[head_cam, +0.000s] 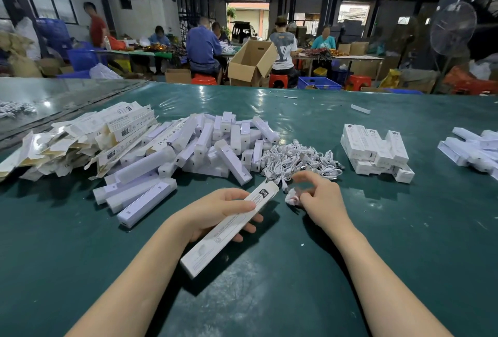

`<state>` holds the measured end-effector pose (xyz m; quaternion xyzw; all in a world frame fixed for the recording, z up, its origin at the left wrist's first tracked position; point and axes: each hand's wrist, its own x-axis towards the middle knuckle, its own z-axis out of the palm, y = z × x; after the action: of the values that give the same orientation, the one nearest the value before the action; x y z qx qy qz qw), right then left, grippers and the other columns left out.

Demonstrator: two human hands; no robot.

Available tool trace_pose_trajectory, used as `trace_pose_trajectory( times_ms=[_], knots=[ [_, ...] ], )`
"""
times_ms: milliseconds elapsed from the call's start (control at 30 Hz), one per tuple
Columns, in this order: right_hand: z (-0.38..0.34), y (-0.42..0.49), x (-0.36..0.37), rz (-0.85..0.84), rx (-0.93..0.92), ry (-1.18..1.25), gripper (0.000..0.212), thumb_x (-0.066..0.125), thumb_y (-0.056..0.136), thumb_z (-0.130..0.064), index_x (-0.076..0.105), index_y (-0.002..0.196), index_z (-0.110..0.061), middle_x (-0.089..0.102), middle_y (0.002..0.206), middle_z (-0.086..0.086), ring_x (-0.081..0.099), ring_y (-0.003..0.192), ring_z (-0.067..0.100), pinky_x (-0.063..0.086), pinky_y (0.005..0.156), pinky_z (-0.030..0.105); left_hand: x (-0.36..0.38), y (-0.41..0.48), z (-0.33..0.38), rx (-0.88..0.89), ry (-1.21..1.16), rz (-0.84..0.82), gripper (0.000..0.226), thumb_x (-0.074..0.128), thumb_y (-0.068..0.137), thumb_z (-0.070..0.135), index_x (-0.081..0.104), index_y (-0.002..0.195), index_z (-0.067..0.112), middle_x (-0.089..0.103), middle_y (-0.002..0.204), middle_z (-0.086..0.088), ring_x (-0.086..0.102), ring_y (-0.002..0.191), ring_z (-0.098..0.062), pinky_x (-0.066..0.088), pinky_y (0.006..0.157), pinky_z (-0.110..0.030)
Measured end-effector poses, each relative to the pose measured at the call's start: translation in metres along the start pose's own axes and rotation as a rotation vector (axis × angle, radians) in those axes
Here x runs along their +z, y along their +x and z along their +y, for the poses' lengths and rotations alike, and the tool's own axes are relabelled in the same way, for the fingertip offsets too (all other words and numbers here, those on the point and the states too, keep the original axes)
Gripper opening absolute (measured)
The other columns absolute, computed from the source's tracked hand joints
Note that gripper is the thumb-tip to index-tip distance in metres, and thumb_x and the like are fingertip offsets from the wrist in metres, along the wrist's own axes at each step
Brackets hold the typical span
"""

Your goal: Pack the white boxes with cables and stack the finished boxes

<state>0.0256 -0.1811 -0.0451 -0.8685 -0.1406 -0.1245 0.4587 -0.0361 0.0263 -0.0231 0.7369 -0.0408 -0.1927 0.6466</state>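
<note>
Head view: my left hand [215,212] grips a long white box [229,231] around its middle, thumb on top and fingers curled beneath. It holds the box slantwise over the green tabletop [296,296], far end pointing toward the cable pile [299,160]. My right hand [320,199] sits just beside that end, fingers curled, pinching a small bundled cable [292,199] low over the tabletop. Blur there keeps me from seeing how thumb and forefinger meet. Beyond the box lies a heap of white bars [204,142], and left of that a heap of flat cartons [80,134]. Right of the cable pile stands a stack [374,147] of closed boxes, with a second stack [474,150] at the right edge, well apart from my hands.
</note>
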Motion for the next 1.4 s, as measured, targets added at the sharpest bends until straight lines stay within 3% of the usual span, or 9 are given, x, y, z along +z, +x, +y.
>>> trace_pose_trajectory(
  times_ms=[200,300,500,667,833,967,1033,1200,1400],
  knots=[
    [-0.002,-0.002,0.003,-0.113,-0.123,-0.274,0.036,0.052,0.074,0.003,0.07,0.1,-0.013,0.064,0.09,0.004,0.051,0.089,0.02,0.041,0.077,0.027,0.001,-0.001,0.002,0.001,0.014,-0.003,0.018,0.052,0.092,0.017,0.057,0.109,0.015,0.071,0.088,0.0,0.068,0.073,-0.012,0.052,0.054,-0.023],
    [-0.002,-0.001,0.003,-0.114,-0.174,-0.371,0.027,0.056,0.08,-0.004,0.071,0.1,-0.014,0.059,0.089,0.003,0.044,0.094,0.022,0.037,0.081,0.029,0.002,-0.001,0.001,0.0,0.015,0.001,0.017,0.052,0.093,0.016,0.056,0.109,0.015,0.071,0.088,-0.001,0.068,0.072,-0.012,0.052,0.054,-0.023],
    [-0.004,-0.001,0.005,-0.162,-0.141,-0.343,0.003,0.065,0.083,-0.018,0.067,0.082,-0.018,0.037,0.08,-0.007,0.045,0.073,0.014,0.032,0.066,0.026,0.001,0.0,0.001,-0.001,0.01,0.002,0.018,0.053,0.092,0.017,0.056,0.11,0.016,0.07,0.09,-0.002,0.067,0.071,-0.012,0.052,0.054,-0.024],
    [-0.009,-0.001,0.004,-0.256,-0.073,-0.339,0.03,0.065,0.078,-0.018,0.045,0.06,-0.03,0.048,0.073,-0.01,0.044,0.065,0.006,0.027,0.057,0.026,0.002,0.0,0.001,0.001,0.006,0.001,0.021,0.055,0.091,0.017,0.058,0.112,0.017,0.07,0.091,-0.005,0.067,0.071,-0.013,0.051,0.053,-0.023],
    [-0.009,-0.001,0.004,-0.101,0.13,0.056,0.027,0.054,0.078,0.002,0.043,0.064,-0.018,0.054,0.058,0.002,0.047,0.041,0.009,0.035,0.037,0.02,0.001,-0.001,0.001,0.01,0.02,-0.013,0.021,0.056,0.089,0.017,0.06,0.11,0.02,0.071,0.09,-0.002,0.067,0.072,-0.012,0.051,0.054,-0.023],
    [-0.014,0.001,-0.001,0.141,0.259,0.687,0.029,0.051,0.083,0.013,0.043,0.067,-0.011,0.051,0.065,0.007,0.057,0.041,0.006,0.044,0.036,0.019,0.0,-0.001,0.001,0.006,0.034,-0.028,0.024,0.058,0.088,0.018,0.059,0.112,0.021,0.072,0.09,-0.001,0.067,0.073,-0.012,0.051,0.054,-0.023],
    [-0.017,0.0,0.0,0.224,0.248,0.82,0.031,0.054,0.084,0.012,0.041,0.067,-0.011,0.048,0.066,0.007,0.058,0.044,0.004,0.049,0.041,0.019,0.0,-0.001,0.001,0.004,0.035,-0.032,0.024,0.059,0.088,0.018,0.059,0.112,0.021,0.072,0.09,0.0,0.067,0.073,-0.011,0.051,0.054,-0.022],
    [-0.024,-0.006,0.018,0.168,0.188,0.755,0.032,0.059,0.082,0.01,0.039,0.071,-0.012,0.046,0.066,0.007,0.057,0.044,0.004,0.05,0.044,0.019,0.0,-0.001,0.0,0.011,0.056,-0.043,0.023,0.06,0.088,0.02,0.06,0.11,0.023,0.072,0.089,0.002,0.067,0.074,-0.01,0.051,0.054,-0.022],
    [-0.027,-0.007,0.02,0.034,0.121,0.596,0.023,0.061,0.082,0.005,0.054,0.076,-0.016,0.05,0.064,0.004,0.051,0.043,0.009,0.047,0.043,0.019,-0.001,0.001,0.0,0.06,0.027,0.021,0.021,0.059,0.088,0.017,0.06,0.109,0.019,0.072,0.087,0.0,0.066,0.071,-0.011,0.05,0.052,-0.023]
  ],
)
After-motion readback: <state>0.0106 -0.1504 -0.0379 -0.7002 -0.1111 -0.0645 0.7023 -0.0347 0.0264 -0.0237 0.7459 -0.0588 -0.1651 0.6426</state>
